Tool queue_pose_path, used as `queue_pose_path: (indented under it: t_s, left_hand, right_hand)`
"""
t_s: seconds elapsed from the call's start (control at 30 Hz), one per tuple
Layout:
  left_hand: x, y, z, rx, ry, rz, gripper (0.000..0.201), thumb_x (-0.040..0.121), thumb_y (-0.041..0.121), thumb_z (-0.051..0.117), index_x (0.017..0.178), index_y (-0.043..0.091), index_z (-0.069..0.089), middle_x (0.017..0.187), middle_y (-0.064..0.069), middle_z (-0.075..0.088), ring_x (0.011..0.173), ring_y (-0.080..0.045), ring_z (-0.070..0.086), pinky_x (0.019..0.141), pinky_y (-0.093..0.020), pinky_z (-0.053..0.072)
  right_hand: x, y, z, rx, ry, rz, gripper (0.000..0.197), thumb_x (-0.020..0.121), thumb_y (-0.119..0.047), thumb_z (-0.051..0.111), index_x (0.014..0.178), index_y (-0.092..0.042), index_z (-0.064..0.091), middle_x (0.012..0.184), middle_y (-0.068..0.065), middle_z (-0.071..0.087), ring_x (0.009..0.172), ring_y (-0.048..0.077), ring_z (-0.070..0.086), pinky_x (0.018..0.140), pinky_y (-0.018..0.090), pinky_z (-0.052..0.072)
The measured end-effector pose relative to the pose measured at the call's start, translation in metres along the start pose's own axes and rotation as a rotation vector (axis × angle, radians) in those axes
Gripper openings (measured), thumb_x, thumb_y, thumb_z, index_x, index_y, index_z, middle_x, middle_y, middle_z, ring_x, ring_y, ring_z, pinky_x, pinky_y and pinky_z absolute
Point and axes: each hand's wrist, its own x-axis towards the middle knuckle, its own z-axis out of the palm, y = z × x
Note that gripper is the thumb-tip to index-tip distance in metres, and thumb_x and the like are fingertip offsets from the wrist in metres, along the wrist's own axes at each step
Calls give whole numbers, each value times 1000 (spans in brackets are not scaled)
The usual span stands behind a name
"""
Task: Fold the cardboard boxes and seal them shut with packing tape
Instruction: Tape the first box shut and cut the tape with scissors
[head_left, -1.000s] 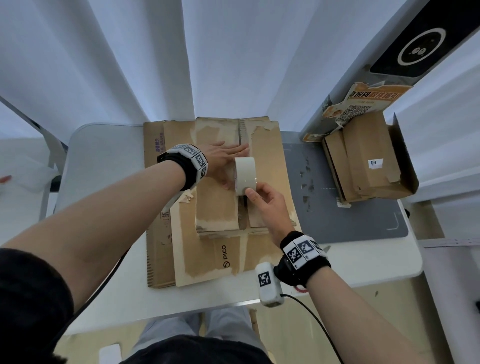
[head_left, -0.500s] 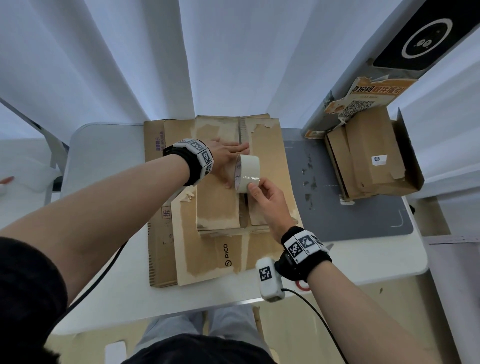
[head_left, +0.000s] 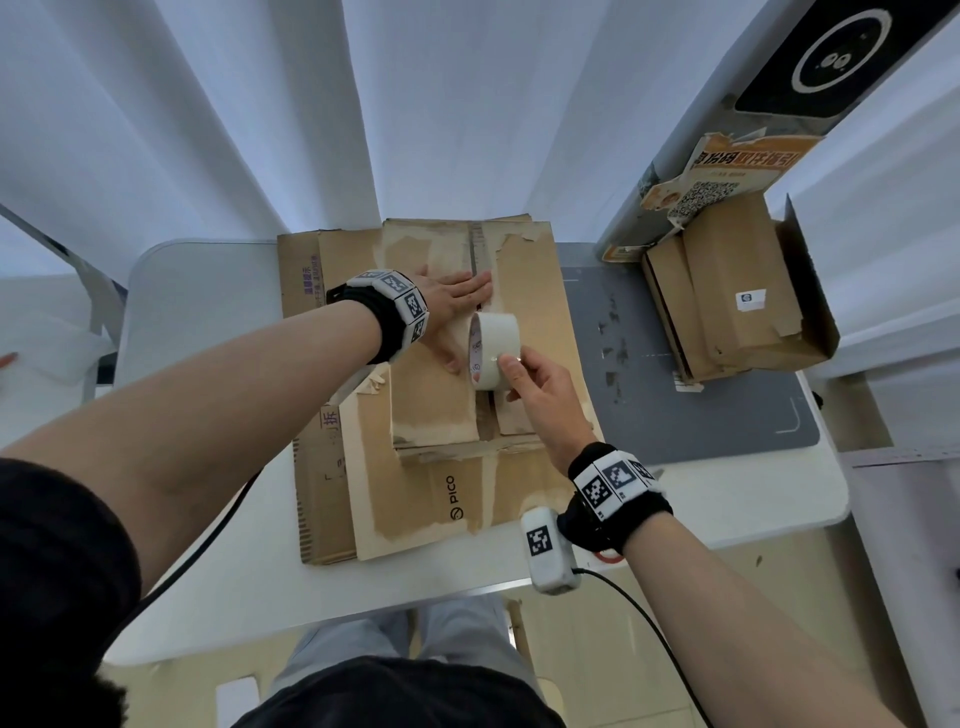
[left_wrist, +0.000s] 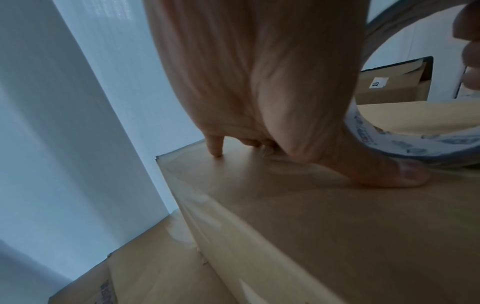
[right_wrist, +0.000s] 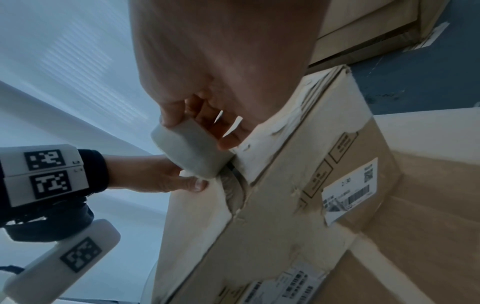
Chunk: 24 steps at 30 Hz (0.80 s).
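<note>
Currently, box (head_left: 441, 395): kept under both hands, flaps closed.
Left hand (head_left: 454, 306): laid flat with straight fingers, so the flap is pinned beside the seam.
Right hand (head_left: 540, 395): tape roll (head_left: 493, 356) is pinched upright over the seam, apparently for laying tape.

Matt brown corrugated cardboard box (head_left: 447, 395), top skin torn to paler rough patches and glazed with old clear tape. Pinched above its seam: off-white roll of packing tape (head_left: 493, 351), glossy on the outer face, printed paper core inside. Beneath the box: flattened brown cardboard sheets (head_left: 332, 499), dull and scuffed. Below those: smooth white matt table (head_left: 208, 597). Right of the grip: dark grey matt mat (head_left: 675, 405), flecked.
</note>
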Motion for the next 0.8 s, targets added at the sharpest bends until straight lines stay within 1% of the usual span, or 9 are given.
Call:
queue_pose_path:
  t_s: [0.1,0.17,0.23,0.3,0.4,0.53,0.63,0.73,0.8]
  left_hand:
    - [-1,2,2,5,28,-5,125,77,70,65,156,19,-17,163,6,-23,152,-15,-12,122,-56,6]
    - [-5,4,9,30,81,12,119,81,70,60,156,19,-15,163,5,-22,152,-15,-12,123,-50,2]
    - [-11,2,18,39,132,70,109,86,70,53,157,19,-12,164,4,-19,152,-13,-11,124,-44,-1]
    - [-17,-2,28,15,169,139,110,84,73,51,157,18,-10,164,4,-18,152,-11,-10,124,-40,-6]
    - [-21,-1,35,-14,190,158,126,72,83,56,158,17,-9,163,5,-19,151,-8,-10,117,-32,-12]
    - [-18,5,32,-48,168,120,123,73,85,52,158,21,-8,165,4,-15,152,-12,-5,124,-41,-2]
    - [-18,5,26,-64,139,97,120,74,86,49,158,22,-7,165,4,-12,153,-13,-3,124,-46,4]
    - [-20,8,27,-60,124,84,119,75,85,48,158,23,-10,165,5,-16,153,-13,-6,123,-51,3]
    - [-20,10,30,-57,122,77,118,76,85,47,157,23,-12,164,4,-19,152,-13,-8,122,-54,0]
  right_hand:
    - [-2,-3,4,9,-8,0,17,102,-17,53,109,-5,64,92,-1,68,77,-3,61,69,13,48]
    - [-5,0,4,17,-37,22,19,99,-18,60,113,-6,66,102,6,72,91,5,66,81,21,53]
    - [-8,6,1,33,-60,40,26,96,-16,64,120,-6,65,114,11,71,102,15,66,92,31,52]
    - [-10,11,0,51,-54,42,30,95,-12,65,124,-4,64,119,12,70,106,17,65,94,30,52]
    - [-11,15,4,39,-24,34,28,95,-10,64,123,-4,65,118,13,70,104,14,64,92,27,52]
    - [-7,18,8,25,7,44,25,97,-12,62,120,-5,66,110,10,72,97,10,64,88,26,52]
    - [-2,19,8,21,3,58,25,98,-15,60,121,-8,66,109,5,72,99,10,66,89,26,53]
    - [2,20,6,3,-8,53,25,99,-18,60,122,-10,66,113,8,73,104,15,67,93,30,54]
    - [2,19,5,-7,-1,48,24,98,-17,61,120,-10,67,113,8,73,102,14,67,90,27,53]
